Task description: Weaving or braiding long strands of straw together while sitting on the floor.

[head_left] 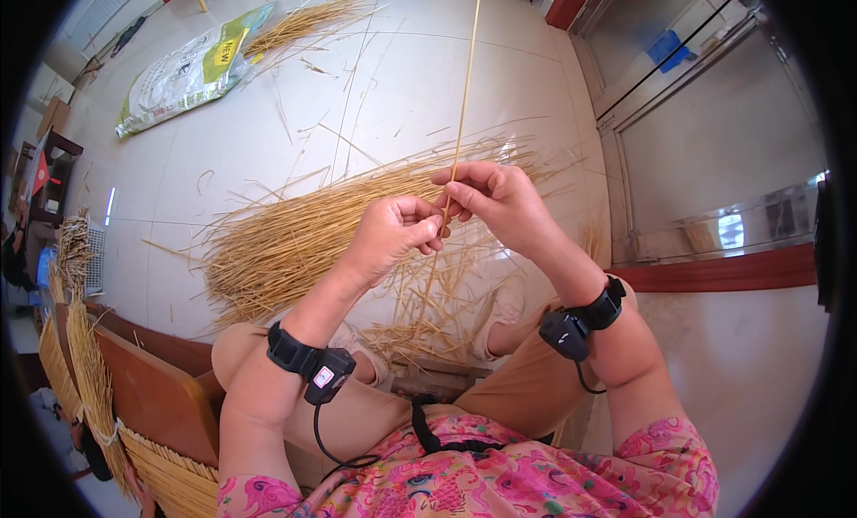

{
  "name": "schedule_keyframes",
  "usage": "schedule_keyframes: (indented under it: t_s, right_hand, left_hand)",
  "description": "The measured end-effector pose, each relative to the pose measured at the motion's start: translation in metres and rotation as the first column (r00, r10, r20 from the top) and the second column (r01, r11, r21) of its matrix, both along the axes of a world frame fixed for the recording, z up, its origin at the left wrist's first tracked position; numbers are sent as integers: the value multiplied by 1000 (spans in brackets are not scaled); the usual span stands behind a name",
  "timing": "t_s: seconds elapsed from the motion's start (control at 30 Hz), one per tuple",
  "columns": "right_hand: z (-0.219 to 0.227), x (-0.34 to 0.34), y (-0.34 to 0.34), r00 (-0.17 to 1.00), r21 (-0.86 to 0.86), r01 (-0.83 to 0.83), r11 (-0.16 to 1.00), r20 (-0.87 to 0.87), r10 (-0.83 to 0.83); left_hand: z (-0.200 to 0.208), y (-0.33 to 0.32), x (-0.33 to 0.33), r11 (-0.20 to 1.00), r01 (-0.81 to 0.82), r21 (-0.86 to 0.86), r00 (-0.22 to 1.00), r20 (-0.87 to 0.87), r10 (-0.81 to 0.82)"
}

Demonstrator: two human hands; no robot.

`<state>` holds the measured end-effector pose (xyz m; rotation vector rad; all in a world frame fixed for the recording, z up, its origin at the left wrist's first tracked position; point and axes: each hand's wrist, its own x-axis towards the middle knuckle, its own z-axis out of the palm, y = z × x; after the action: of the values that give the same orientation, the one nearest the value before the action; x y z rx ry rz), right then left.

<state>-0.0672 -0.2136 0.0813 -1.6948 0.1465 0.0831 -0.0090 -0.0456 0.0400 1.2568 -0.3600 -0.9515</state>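
A long, thin straw stalk (pixel 465 99) runs upright between my two hands, its upper end reaching the far edge of the view. My right hand (pixel 500 201) pinches it between thumb and forefinger. Just below and to the left, my left hand (pixel 397 232) has its fingers closed on the lower part of the same stalk. The two hands meet at the fingertips. Behind them, a broad heap of straw stalks (pixel 295 241) lies on the floor. Short broken straw bits (pixel 415 326) are scattered beneath my hands, between my feet.
A white and green sack (pixel 192 72) with straw (pixel 308 23) sticking out lies at the far left. Left of my knee stands a brown wooden chair (pixel 156 389), with bundled straw (pixel 94 366) beside it. A metal-framed glass door (pixel 714 134) is at the right.
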Motion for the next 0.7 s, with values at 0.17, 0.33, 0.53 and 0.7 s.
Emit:
schedule_keyframes:
  t_s: [0.17,0.33,0.53,0.7]
  right_hand:
    - [-2,-1,2,1000,-12,10,1000,-3,-10]
    - [-5,-1,1,1000,-42,25,999,0,-25]
    - [-5,-3,7,994,-140,35,990,106,-20]
    - [-2,-3,9,974,-140,63,988,224,-30]
  left_hand:
    - [-3,-1,-1,999,6,42,999,40,-7]
    - [-5,-3,-2,999,-7,51,999,53,5]
    - [-13,-4,2,993,-112,35,992,-62,114]
    - [-22,-2,5,980,-171,105,974,-132,185]
